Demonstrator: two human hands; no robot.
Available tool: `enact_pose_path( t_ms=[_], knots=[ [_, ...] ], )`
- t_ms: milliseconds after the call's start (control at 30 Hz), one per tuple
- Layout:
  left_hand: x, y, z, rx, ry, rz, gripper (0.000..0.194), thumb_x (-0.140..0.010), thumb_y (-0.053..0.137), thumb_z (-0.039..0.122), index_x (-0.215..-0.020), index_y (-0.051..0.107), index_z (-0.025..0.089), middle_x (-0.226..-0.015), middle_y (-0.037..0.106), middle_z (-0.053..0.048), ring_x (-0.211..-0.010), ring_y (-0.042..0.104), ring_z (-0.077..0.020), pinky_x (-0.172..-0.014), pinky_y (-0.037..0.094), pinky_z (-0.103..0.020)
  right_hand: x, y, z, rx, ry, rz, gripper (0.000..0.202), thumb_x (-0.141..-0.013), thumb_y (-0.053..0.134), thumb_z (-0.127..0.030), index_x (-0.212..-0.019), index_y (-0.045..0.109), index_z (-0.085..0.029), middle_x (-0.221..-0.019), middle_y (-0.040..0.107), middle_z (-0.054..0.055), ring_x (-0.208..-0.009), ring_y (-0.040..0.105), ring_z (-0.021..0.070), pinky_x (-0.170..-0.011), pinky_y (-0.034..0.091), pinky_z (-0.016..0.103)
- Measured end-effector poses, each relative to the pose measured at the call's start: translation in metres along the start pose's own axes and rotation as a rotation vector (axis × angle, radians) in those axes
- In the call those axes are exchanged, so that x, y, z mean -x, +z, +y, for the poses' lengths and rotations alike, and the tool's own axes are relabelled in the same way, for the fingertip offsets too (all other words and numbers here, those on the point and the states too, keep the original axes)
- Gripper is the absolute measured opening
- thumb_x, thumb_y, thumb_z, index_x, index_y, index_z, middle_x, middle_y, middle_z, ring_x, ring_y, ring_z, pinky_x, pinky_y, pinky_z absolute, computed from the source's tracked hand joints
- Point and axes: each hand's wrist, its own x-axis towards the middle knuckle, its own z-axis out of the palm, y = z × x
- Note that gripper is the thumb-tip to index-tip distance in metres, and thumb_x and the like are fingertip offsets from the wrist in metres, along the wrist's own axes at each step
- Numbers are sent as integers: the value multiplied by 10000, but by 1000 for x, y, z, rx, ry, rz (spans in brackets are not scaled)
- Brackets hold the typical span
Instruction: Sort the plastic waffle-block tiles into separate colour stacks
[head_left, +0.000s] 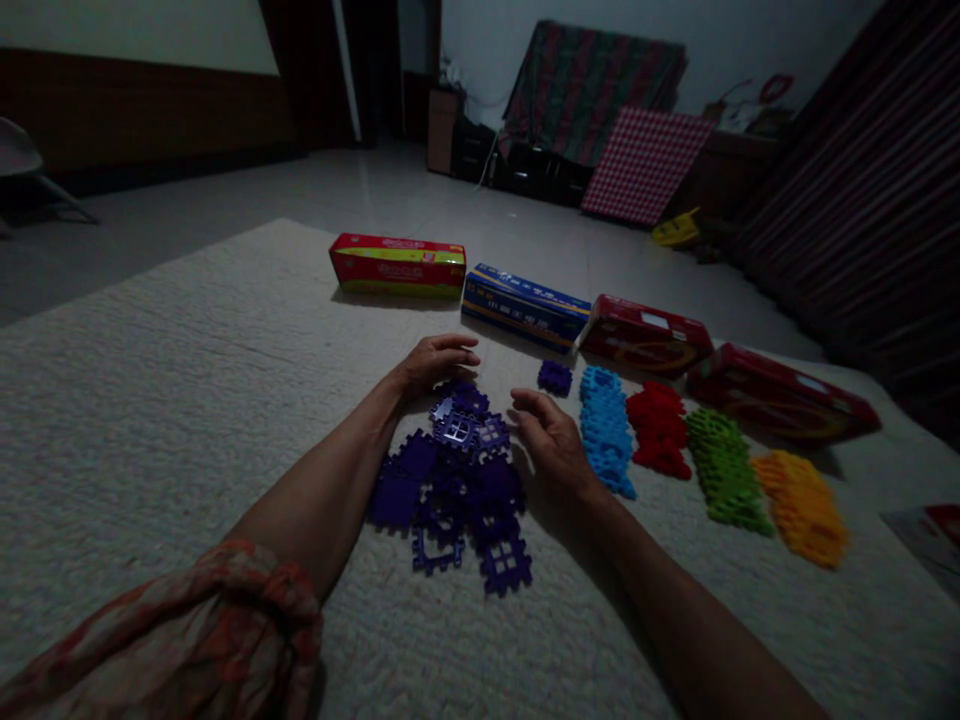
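A loose pile of purple interlocking plastic tiles (pixel 450 480) lies on the pale mat in front of me; some are solid, others have window-shaped cutouts. At the pile's far left edge is my left hand (pixel 437 362), fingers stretched and slightly curved, holding nothing that I can see. On the right side my right hand (pixel 551 435) rests close to the tiles with its fingers apart and nothing visible in them. Beyond it sits a small separate purple stack (pixel 555 377). To its right runs a row of blue tiles (pixel 606 430).
Farther right lie rows of red tiles (pixel 658 430), green tiles (pixel 727 468) and orange tiles (pixel 802 508). Behind them stand a red and yellow box (pixel 397 266), a blue box (pixel 525 307) and two dark red boxes (pixel 646 335). The mat (pixel 187 400) covers the tiled floor.
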Motion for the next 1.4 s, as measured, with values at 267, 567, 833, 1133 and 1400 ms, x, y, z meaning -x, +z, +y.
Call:
enact_pose_path(
  t_ms=[267, 567, 833, 1133, 1400],
  knots=[
    [-4, 2, -3, -24, -2, -1, 356, -704, 765, 118, -1056, 717, 119, -874, 741, -108, -739, 662, -151, -762, 504, -325, -5, -4, -20, 324, 73, -122, 183, -869, 634, -294, -999, 719, -198, -988, 623, 88, -903, 624, 213, -831, 502, 335],
    [-5, 3, -3, -33, 8, 7, 358, -696, 764, 121, -1052, 723, 127, -863, 735, -92, -738, 654, -145, -723, 490, -308, -13, -13, -16, 128, 115, -122, 66, -793, 598, -260, -802, 641, -210, -766, 633, 8, -738, 586, 164, -695, 471, 284],
    [-5, 3, -3, -29, 8, 19, 340, -706, 758, 122, -1045, 728, 125, -876, 735, -106, -754, 665, -156, -744, 497, -321, -21, -48, -22, -94, 182, -129, 167, -770, 629, -375, -795, 585, -216, -710, 648, 0, -644, 600, 160, -607, 469, 278],
    [-7, 1, -5, -16, -3, 29, 342, -698, 772, 119, -1037, 727, 120, -865, 740, -112, -763, 672, -158, -723, 502, -302, -12, -52, -32, 604, -77, -35, 88, -881, 574, -210, -942, 636, -197, -971, 671, 120, -834, 629, 241, -701, 446, 330],
    [-8, 0, -6, -27, 23, 30, 343, -693, 767, 134, -1034, 750, 125, -886, 733, -132, -794, 676, -183, -739, 503, -330, -16, -79, -12, 514, -158, -157, 328, -814, 526, -64, -1064, 690, -198, -1097, 701, 113, -962, 654, 247, -851, 496, 371]
  ],
)
